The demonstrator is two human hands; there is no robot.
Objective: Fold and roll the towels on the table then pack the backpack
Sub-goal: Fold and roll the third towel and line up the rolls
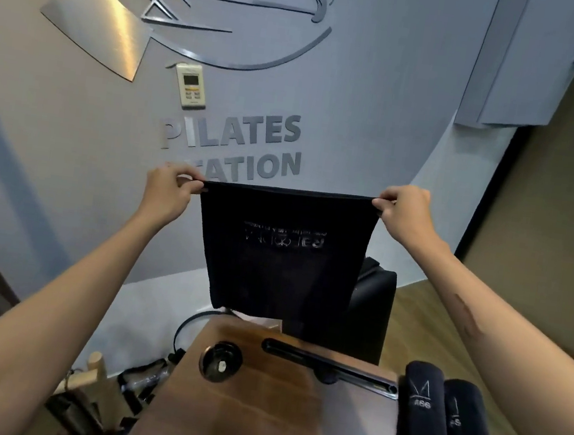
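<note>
A black towel with faint pale lettering hangs in the air above the far end of the wooden table. My left hand pinches its top left corner and my right hand pinches its top right corner, so the top edge is stretched flat. Two rolled black towels lie side by side on the table at the right. A black bag, possibly the backpack, stands behind the hanging towel, partly hidden by it.
A round black cable port and a long black bar sit on the table's far part. Left of the table on the floor lie cables, dark straps and a wooden piece. A wall with metal lettering is ahead.
</note>
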